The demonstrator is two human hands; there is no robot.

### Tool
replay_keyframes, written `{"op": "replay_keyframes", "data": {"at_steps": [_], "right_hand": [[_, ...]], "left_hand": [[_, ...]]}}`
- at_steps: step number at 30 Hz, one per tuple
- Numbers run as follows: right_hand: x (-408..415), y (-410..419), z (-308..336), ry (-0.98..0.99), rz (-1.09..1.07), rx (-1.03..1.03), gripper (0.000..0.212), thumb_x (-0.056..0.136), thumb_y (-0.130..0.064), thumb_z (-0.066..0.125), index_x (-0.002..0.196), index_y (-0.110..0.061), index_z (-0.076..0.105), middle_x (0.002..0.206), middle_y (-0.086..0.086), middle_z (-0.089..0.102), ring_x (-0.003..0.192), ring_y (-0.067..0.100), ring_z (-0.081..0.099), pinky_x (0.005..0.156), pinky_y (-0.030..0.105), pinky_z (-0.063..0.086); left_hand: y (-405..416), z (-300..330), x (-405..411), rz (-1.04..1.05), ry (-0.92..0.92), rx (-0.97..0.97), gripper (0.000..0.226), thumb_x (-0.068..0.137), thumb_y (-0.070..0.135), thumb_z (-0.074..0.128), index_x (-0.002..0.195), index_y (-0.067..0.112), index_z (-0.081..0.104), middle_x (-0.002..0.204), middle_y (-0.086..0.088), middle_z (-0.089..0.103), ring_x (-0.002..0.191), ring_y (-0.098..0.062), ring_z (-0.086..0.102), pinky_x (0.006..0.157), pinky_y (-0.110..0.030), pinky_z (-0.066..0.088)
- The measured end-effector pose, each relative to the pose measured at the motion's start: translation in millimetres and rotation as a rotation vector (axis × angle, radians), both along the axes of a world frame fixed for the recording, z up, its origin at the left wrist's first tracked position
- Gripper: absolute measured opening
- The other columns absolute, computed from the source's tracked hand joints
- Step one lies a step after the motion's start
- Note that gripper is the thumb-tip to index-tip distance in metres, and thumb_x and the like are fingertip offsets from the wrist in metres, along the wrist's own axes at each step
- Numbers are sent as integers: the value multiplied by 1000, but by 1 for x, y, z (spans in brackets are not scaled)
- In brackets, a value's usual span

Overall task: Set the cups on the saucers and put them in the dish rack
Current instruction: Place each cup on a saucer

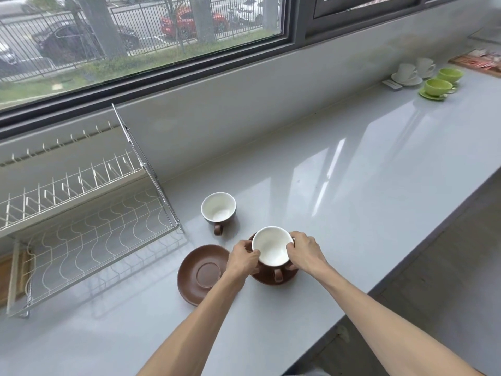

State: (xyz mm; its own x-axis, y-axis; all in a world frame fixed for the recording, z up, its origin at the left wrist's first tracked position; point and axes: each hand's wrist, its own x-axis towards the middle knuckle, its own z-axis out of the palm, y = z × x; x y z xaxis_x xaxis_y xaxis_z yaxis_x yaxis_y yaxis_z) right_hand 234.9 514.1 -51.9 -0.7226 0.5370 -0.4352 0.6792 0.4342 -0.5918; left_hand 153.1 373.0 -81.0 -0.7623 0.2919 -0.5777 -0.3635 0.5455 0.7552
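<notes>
Head view: left hand (242,257) and right hand (305,252) each close their grip on the brown white-lined ceramic cup (272,246), sitting on a brown round saucer (288,278) on the grey desk (352,185).

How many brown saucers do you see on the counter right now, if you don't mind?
2. One empty brown saucer lies near the dish rack; the other saucer sits under the cup both hands hold.

Brown cups, white inside

Brown saucers (202,274), pale grey counter (352,185), white wire rack (89,234), far green cups (444,81).
</notes>
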Motion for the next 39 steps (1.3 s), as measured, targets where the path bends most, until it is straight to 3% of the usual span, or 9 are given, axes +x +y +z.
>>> {"op": "replay_keyframes", "data": {"at_steps": [3, 6, 8, 14, 20, 28, 31, 34, 39], "right_hand": [[5, -3, 0, -3, -9, -25, 40, 85, -4, 35, 115, -7, 63, 103, 19, 70, 71, 37, 75, 61, 34, 62], [9, -4, 0, -18, -20, -33, 38, 87, -5, 36, 115, -6, 61, 106, 19, 68, 71, 37, 75, 47, 25, 53], [10, -4, -1, -20, -24, -31, 38, 87, -5, 36, 116, -7, 61, 105, 19, 68, 69, 36, 76, 45, 23, 50], [7, -2, -6, -14, -24, -29, 42, 88, -6, 36, 122, -8, 60, 106, 18, 69, 70, 36, 76, 62, 34, 61], [2, 0, -6, -44, -2, -47, 49, 84, -7, 39, 130, -11, 56, 111, 18, 69, 89, 43, 72, 81, 41, 60], [2, 5, -3, -69, 40, 29, 37, 84, -16, 38, 113, -14, 60, 90, 14, 74, 75, 35, 74, 79, 41, 61], [-3, 7, 0, -94, 72, 145, 34, 90, -24, 39, 113, -15, 64, 103, 12, 74, 94, 36, 69, 80, 35, 55], [-14, 8, 7, -111, 110, 247, 39, 96, -26, 41, 128, -21, 63, 123, 11, 68, 113, 36, 63, 87, 37, 48], [-39, 4, 9, -91, 145, 315, 44, 97, -25, 41, 137, -20, 59, 132, 9, 66, 121, 36, 60, 97, 39, 46]], "left_hand": [[-1, -2, 3, -1, -3, -11, 38, 90, 11, 52, 128, 12, 56, 104, -7, 61, 77, -23, 67, 61, -30, 61], [-1, -5, 5, -21, 2, -14, 41, 91, 12, 52, 132, 10, 55, 117, -12, 62, 82, -25, 67, 56, -26, 57], [-1, -6, 6, -26, 13, -23, 41, 92, 12, 53, 133, 11, 54, 118, -11, 60, 86, -25, 68, 54, -23, 56], [-2, -7, 4, -21, 6, -25, 42, 91, 13, 52, 133, 11, 53, 110, -5, 57, 79, -19, 65, 67, -31, 62], [-6, -2, 2, -35, -23, -2, 47, 87, 15, 53, 134, 13, 53, 125, -16, 62, 100, -26, 67, 59, -27, 57], [-5, 5, -6, -99, -10, -54, 44, 90, 22, 54, 134, 17, 54, 124, -10, 63, 109, -27, 68, 69, -33, 62], [-5, 8, -13, -154, -8, -83, 43, 91, 23, 53, 134, 18, 54, 117, -9, 65, 107, -26, 69, 74, -36, 62], [-6, 12, -25, -227, 9, -89, 45, 91, 25, 53, 135, 18, 56, 119, -10, 67, 102, -24, 67, 75, -36, 60], [-15, 21, -45, -258, 38, -95, 41, 93, 26, 52, 133, 19, 56, 114, -11, 69, 97, -25, 69, 80, -37, 57]]}}
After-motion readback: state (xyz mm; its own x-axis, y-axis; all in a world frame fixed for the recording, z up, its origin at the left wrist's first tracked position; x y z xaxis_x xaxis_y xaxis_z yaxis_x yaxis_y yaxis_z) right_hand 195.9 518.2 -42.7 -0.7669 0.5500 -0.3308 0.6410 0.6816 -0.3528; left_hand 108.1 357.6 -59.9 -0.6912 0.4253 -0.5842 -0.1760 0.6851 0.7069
